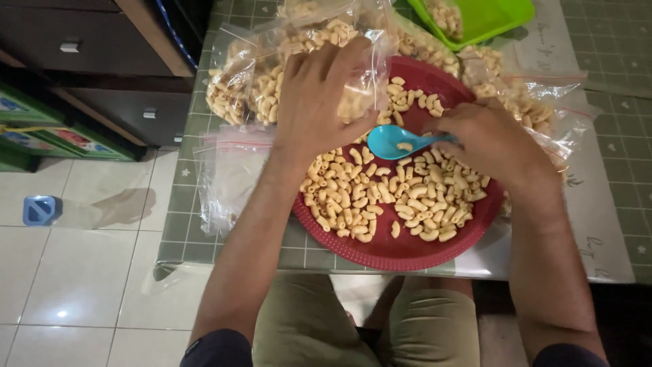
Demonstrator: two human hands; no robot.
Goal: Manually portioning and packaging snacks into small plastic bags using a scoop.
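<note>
Under our right hand (492, 139), we are gripping a blue spoon (397, 141) with our fingers closed around its handle, and one macaroni piece is sitting in its bowl. Just below the spoon, the red plate (401, 255) is holding the loose macaroni (387, 194) so it is not rolling off the tabletop (224, 248). Our left hand (316, 102) is pinching a clear bag of macaroni (272, 71), keeping it up beside the spoon. Flat empty bags (227, 177) are lying left of our left fingers.
</note>
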